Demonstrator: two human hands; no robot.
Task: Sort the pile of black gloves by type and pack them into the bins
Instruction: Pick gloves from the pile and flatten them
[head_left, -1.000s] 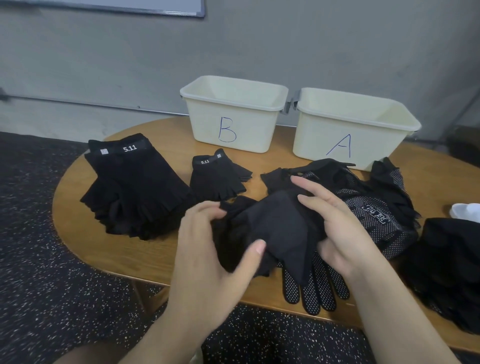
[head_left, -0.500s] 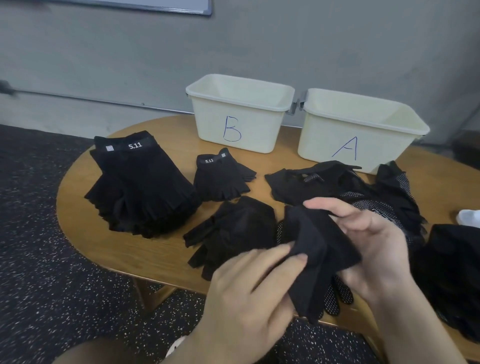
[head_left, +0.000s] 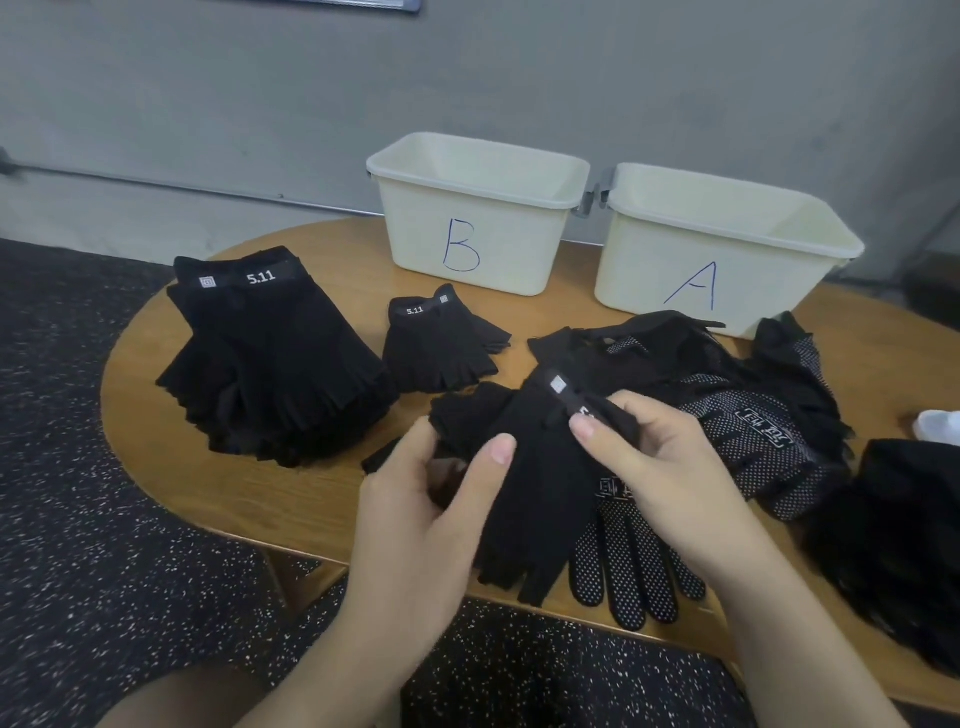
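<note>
From my head camera, my left hand (head_left: 415, 499) and right hand (head_left: 644, 467) both pinch a fingerless glove (head_left: 524, 467) above the table's (head_left: 171, 467) near edge. I should flatten it, cuff tag up, then lay it squarely on the small fingerless stack (head_left: 441, 348) before bin B (head_left: 467, 228).

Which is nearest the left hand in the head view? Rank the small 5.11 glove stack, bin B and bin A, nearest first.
From the left hand:
1. Small 5.11 glove stack, just beyond it, slightly left.
2. Bin B, farther back at the table's rear.
3. Bin A, rear right, farthest.
</note>
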